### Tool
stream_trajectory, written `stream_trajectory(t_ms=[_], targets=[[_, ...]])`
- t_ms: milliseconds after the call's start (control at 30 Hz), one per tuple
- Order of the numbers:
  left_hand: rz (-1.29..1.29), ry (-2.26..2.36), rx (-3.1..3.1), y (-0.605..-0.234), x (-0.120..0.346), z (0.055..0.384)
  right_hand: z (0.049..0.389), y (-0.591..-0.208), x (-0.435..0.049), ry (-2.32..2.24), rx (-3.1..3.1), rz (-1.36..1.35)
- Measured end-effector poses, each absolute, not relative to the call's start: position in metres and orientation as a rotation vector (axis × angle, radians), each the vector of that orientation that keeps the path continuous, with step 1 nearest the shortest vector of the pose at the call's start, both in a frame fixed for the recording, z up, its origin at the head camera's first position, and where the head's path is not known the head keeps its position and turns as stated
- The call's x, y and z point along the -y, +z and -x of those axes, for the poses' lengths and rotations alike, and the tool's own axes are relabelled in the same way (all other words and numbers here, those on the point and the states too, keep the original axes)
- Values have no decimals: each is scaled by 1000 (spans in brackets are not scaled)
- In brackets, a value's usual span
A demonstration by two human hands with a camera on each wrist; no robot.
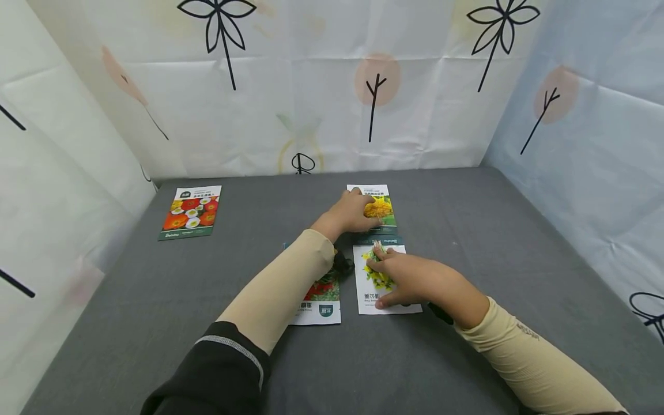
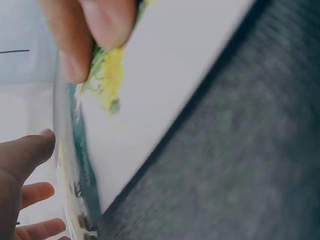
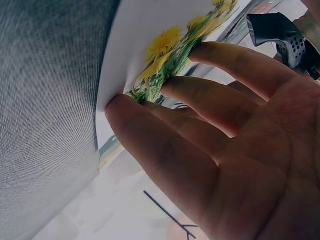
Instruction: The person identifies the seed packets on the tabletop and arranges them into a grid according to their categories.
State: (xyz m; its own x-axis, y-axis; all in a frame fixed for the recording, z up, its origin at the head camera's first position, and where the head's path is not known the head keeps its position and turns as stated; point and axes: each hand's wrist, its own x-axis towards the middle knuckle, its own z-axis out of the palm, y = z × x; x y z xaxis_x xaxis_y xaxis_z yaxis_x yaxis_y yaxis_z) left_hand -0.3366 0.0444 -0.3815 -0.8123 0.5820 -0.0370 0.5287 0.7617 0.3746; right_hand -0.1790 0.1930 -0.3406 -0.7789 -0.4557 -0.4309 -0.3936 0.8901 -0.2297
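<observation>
My left hand (image 1: 353, 213) rests over the left part of a seed packet (image 1: 388, 218) with a yellow flower picture, its fingers spread. Just nearer to me lies a white seed packet (image 1: 365, 291) with yellow dandelions, printed upside down from here. Its green end meets the green end of the farther packet. My right hand (image 1: 412, 276) lies on this dandelion packet, thumb near the close edge and fingers over the picture. The right wrist view has the fingertips (image 3: 172, 87) touching the packet face, fingers nearly straight and apart.
Partly under my left forearm is a seed packet (image 1: 325, 297) with red flowers, also upside down. A packet with orange and white flowers (image 1: 189, 213) lies at the far left of the grey tabletop (image 1: 249, 202). Printed cloth walls (image 1: 321, 104) stand behind and beside it.
</observation>
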Motion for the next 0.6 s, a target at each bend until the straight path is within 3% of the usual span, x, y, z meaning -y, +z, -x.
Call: stream_trajectory(t_ms=[333, 600], targets=[[-978, 628, -2781, -366, -21, 331, 179, -341, -195, -172, -2580, 616], [-960, 745, -2821, -357, 36, 337, 180, -342, -196, -177, -2583, 610]])
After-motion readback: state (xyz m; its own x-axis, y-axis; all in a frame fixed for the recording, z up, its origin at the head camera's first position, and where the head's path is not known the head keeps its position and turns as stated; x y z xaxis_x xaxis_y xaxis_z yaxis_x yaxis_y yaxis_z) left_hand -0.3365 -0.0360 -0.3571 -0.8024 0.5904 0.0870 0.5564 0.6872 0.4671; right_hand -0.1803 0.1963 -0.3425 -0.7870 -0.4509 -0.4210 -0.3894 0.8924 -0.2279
